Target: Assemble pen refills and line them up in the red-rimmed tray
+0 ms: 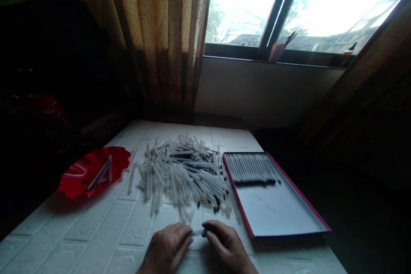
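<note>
Near the front of the white table, a clear pen (197, 233) lies level between my two hands. My left hand (167, 246) pinches its clear barrel, fingers closed. At its dark end, my right hand (227, 245) grips with thumb and forefinger; whether that end is a separate cap I cannot tell. Just beyond my hands spreads a loose pile of clear pen barrels (180, 184), with dark refills and small black caps among them. To the right, a shallow red-edged box (276, 218) holds a row of clear pens (250, 168), their black ends toward me.
A red wavy-rimmed dish (72, 186) with a few clear tubes stands on the table's left. Brick-patterned white covering tops the table (93, 231). Behind are a curtain (160, 30) and a window, with a pink holder (276, 52) on its sill.
</note>
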`<state>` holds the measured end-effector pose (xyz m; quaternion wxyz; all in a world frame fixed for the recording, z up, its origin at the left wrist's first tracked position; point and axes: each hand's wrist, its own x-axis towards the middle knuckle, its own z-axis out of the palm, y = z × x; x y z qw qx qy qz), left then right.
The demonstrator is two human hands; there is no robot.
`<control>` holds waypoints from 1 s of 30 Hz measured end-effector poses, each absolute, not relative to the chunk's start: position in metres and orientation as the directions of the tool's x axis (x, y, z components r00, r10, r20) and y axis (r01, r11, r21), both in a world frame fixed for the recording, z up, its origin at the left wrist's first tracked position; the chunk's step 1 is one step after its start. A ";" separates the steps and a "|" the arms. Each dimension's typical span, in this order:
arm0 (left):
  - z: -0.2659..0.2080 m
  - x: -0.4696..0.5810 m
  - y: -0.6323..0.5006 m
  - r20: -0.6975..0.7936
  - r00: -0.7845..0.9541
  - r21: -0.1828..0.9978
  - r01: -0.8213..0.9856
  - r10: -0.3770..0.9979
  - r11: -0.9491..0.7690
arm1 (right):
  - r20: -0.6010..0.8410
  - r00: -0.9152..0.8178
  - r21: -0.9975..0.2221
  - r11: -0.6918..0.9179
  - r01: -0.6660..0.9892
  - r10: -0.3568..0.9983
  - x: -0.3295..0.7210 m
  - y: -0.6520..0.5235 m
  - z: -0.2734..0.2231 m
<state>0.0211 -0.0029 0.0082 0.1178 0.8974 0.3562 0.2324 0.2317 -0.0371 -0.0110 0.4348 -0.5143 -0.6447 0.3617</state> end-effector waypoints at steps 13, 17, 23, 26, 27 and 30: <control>0.020 0.039 0.002 0.218 0.657 0.361 0.632 0.721 -0.685 | 0.102 0.002 -0.970 0.099 0.223 0.995 0.232 -0.033 -0.013; 0.029 0.038 0.015 0.255 0.622 0.367 0.646 0.740 -0.669 | 0.158 -0.026 -0.894 0.155 0.421 0.987 0.239 -0.039 -0.007; 0.045 0.047 0.037 0.081 0.498 0.287 0.818 0.864 -0.498 | 0.111 0.144 -0.869 0.026 0.494 0.983 0.265 -0.053 -0.001; 0.047 0.058 0.038 0.042 0.469 0.262 0.847 0.882 -0.463 | 0.090 0.139 -0.842 0.001 0.539 0.986 0.270 -0.060 0.003; 0.047 0.061 0.038 0.044 0.462 0.264 0.850 0.886 -0.456 | 0.093 0.140 -0.825 -0.003 0.566 0.986 0.269 -0.062 0.003; 0.049 0.065 0.038 0.046 0.454 0.292 0.846 0.890 -0.446 | 0.118 0.132 -0.739 -0.001 0.673 0.984 0.264 -0.066 -0.001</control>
